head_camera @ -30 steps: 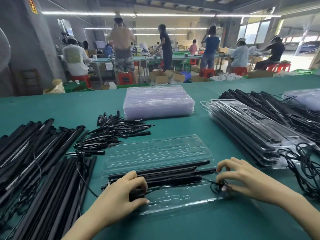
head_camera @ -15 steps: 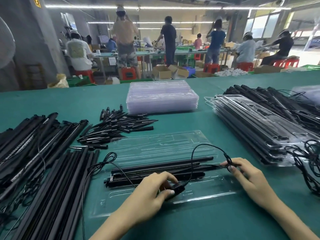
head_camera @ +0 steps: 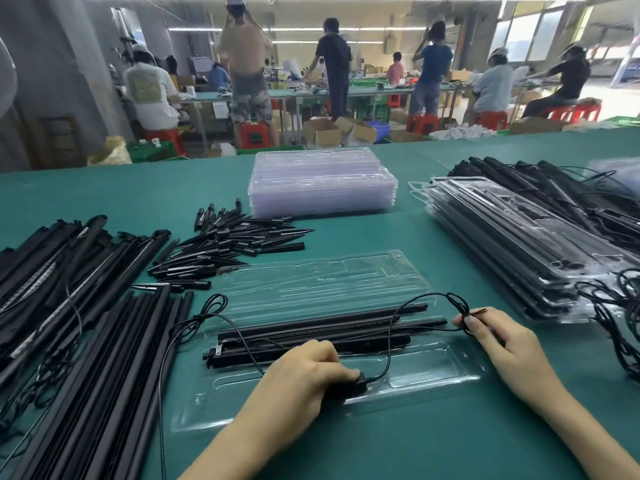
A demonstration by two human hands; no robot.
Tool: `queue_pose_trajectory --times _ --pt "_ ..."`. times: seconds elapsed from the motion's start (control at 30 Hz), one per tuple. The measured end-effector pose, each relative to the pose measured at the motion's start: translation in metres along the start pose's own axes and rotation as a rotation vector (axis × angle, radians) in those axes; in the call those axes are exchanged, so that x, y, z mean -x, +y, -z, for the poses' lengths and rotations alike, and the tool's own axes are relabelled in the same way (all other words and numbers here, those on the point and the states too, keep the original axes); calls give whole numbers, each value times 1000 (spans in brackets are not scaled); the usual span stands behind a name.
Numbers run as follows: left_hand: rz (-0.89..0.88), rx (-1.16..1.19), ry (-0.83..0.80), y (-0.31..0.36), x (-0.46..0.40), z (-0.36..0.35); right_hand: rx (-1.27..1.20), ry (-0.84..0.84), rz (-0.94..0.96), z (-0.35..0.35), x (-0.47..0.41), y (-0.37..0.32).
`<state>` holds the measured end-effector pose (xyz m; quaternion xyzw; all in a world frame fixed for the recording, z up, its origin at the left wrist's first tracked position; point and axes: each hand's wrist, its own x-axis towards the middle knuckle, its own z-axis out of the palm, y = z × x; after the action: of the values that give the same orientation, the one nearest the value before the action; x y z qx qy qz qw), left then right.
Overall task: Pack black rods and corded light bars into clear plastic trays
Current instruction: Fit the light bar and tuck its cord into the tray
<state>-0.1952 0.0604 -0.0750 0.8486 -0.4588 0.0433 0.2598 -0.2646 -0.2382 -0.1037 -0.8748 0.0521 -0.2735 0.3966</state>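
Two hands work one open clear plastic tray (head_camera: 433, 372) at six o'clock on the green table (head_camera: 104, 188); long black light bars (head_camera: 311, 336) lie along its middle; my left hand (head_camera: 304, 379) curls round the small black plug (head_camera: 349, 388), pressing it into the near pocket; my right hand (head_camera: 502, 344) pinches the thin black cord (head_camera: 389, 336) at three o'clock; I judge the loose cord needs tucking inside next.

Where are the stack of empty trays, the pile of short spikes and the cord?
Stack of empty trays (head_camera: 322, 183), head view, top tray's middle.
Pile of short spikes (head_camera: 235, 242), head view, pile's centre.
Cord (head_camera: 390, 327), head view, raised loop.
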Motion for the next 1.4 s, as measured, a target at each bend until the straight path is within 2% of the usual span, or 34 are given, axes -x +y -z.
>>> queue_pose_trajectory --times 0.13,0.23,0.37,0.53,0.7,0.8,0.93,1.03,1.13,1.23,1.33,1.4 --pt "-34 26 -55 -1 2 3 5 -4 -10 1 0 -2" --pt "72 110 -78 0 -4 3 4 -7 -5 1 1 -5" --pt "336 255 -164 1 -20 8 -6 -11 -15 2 1 -7" --pt "396 137 -250 7 -31 10 1 -12 -19 2 2 -7" --pt "459 194 -254 3 -28 12 -9 -17 -23 1 0 -9" --pt "439 118 -267 5 -29 14 -61 -10 -41 2 3 -11" --pt "418 192 -234 2 -20 11 -221 -2 -30 2 8 -18" --pt "360 271 -205 -2 -13 13 -256 98 -35 2 8 -19" --pt "290 239 -85 1 -21 13 -299 199 -62 2 6 -21" --pt "178 106 -8 11 -39 6 -307 173 -47 3 4 -23" --pt "65 -148 -165 10 -56 -8 -372 44 -47 10 6 -25" --pt "59 -301 -283 -1 -60 -14 -313 -41 -9 21 7 -24"
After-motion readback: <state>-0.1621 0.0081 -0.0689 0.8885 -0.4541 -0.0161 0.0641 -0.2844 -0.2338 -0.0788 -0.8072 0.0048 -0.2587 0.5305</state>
